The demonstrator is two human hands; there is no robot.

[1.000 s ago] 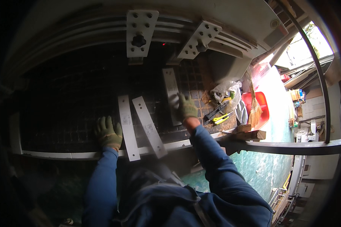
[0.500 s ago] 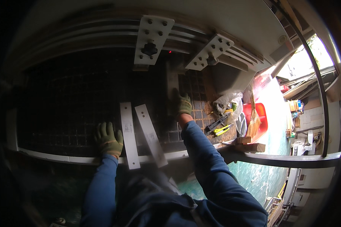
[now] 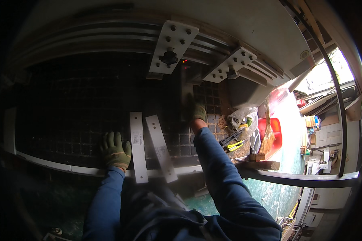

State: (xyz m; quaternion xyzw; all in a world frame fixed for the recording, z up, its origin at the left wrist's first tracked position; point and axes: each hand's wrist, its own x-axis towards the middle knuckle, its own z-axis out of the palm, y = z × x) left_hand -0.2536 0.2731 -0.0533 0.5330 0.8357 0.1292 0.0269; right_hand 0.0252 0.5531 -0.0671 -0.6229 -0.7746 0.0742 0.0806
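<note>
My left hand [image 3: 116, 150], in a green glove, lies flat with fingers spread on a dark grid surface [image 3: 68, 116], close to its front edge. Two flat grey metal strips [image 3: 136, 146] [image 3: 161, 148] rest side by side just right of that hand. My right hand [image 3: 196, 111], gloved as well, is further back and grips a third metal strip [image 3: 185, 90], which stands up, dark and blurred. It points toward two white perforated brackets [image 3: 173, 44] [image 3: 231, 64] bolted on curved rails.
Yellow-handled pliers [image 3: 235, 142], a crumpled plastic bag [image 3: 243, 118] and wood blocks [image 3: 261, 164] lie right of my right arm. A red tub [image 3: 274, 134] and a broom [image 3: 267, 138] stand beyond them. A metal railing [image 3: 301, 178] runs along the front right.
My right hand has picked the third strip up off the grid and moved it back and upward toward the brackets. The left hand stays flat in place.
</note>
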